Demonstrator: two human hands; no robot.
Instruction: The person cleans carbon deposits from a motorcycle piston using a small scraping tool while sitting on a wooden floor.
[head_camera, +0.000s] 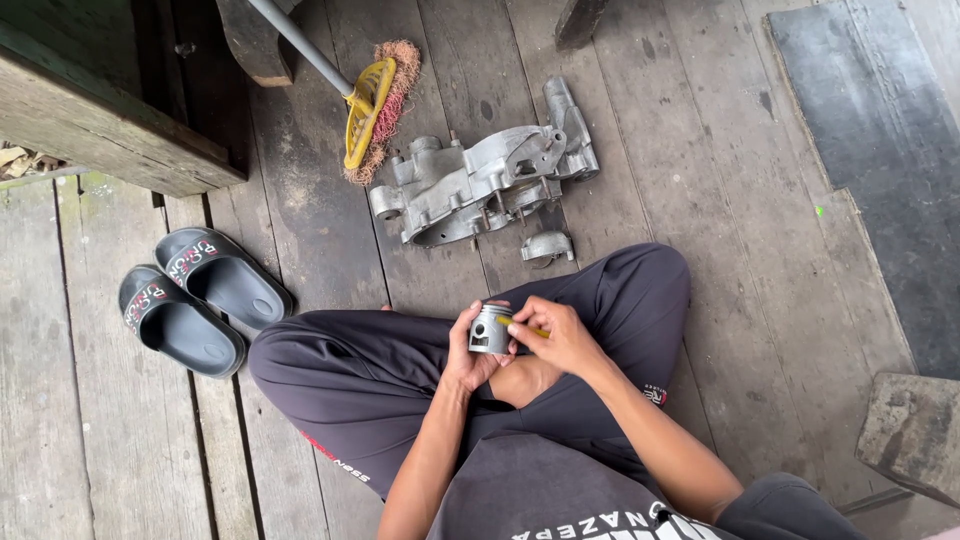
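Just a dull grey metal piston (490, 328) between both hands.

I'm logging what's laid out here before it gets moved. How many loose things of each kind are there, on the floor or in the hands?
Slippers: 2
Broom: 1
Engine case: 1
Small metal cover: 1
Piston, held in the left hand: 1
Thin yellow tool, in the right hand: 1
Total: 7
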